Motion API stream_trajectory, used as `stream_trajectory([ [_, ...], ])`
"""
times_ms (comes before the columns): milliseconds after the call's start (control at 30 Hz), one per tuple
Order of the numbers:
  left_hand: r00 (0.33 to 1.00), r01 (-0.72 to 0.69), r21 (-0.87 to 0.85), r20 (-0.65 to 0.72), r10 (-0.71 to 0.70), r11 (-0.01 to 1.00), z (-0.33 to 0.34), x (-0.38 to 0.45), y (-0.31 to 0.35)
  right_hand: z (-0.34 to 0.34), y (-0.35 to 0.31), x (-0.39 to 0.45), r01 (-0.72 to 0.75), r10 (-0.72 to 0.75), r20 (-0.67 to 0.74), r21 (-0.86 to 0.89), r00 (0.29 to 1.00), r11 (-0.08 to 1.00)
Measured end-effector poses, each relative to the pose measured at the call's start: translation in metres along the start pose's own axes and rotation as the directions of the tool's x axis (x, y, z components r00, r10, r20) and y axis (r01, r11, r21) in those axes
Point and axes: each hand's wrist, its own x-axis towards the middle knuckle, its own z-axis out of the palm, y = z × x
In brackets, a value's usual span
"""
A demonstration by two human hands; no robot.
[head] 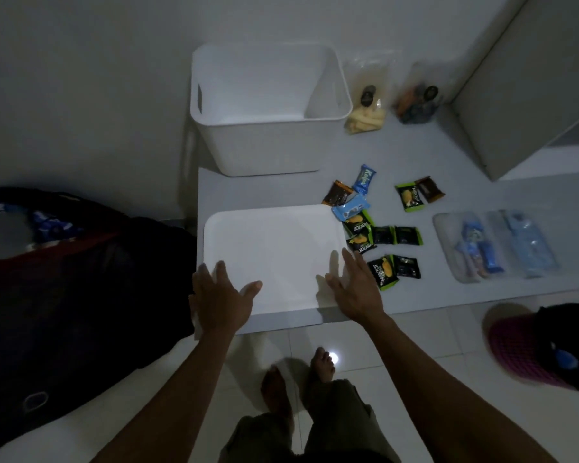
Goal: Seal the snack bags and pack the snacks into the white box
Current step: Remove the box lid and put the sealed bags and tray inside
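Observation:
The white box stands empty at the back of the white ledge. Its flat white lid lies in front of it. My left hand hovers over the lid's near left corner, fingers spread, holding nothing. My right hand is at the lid's near right edge, also empty and spread. Several small snack packets, black-green, blue and brown, lie scattered right of the lid. Two clear bags stand at the back: one with yellow sticks, one with dark snacks. Two clear zip bags lie flat at the right.
A white cabinet panel rises at the back right. A dark bundle of fabric lies on the left, against the ledge. A dark and pink cap lies on the tiled floor at the right. My bare feet stand below the ledge.

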Motion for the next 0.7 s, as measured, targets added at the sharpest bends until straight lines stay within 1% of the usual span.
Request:
stream_trajectory([
  [67,0.995,-0.082,-0.071,-0.064,0.077,0.994,-0.011,0.000,0.020,-0.017,-0.009,-0.005,0.009,-0.004,-0.051,0.088,0.999,0.996],
  [200,0.983,-0.184,-0.211,-0.057,0.176,0.960,-0.033,0.011,0.088,-0.066,-0.027,-0.001,0.056,-0.024,-0.183,0.174,0.983,0.983],
  [333,0.935,-0.355,-0.303,-0.134,0.330,0.884,-0.048,0.029,0.164,-0.122,-0.030,0.026,0.104,-0.040,-0.266,0.231,0.963,0.967],
  [467,0.875,-0.483,-0.382,-0.185,0.447,0.788,-0.052,0.043,0.236,-0.179,-0.020,0.067,0.133,-0.035,-0.337,0.272,0.941,0.953],
  [567,0.843,-0.535,-0.403,-0.199,0.499,0.743,-0.046,0.055,0.284,-0.215,-0.007,0.106,0.135,-0.018,-0.358,0.305,0.933,0.943],
  [700,0.816,-0.576,-0.374,-0.197,0.544,0.727,-0.033,0.074,0.344,-0.249,0.022,0.159,0.098,0.003,-0.301,0.321,0.954,0.942],
])
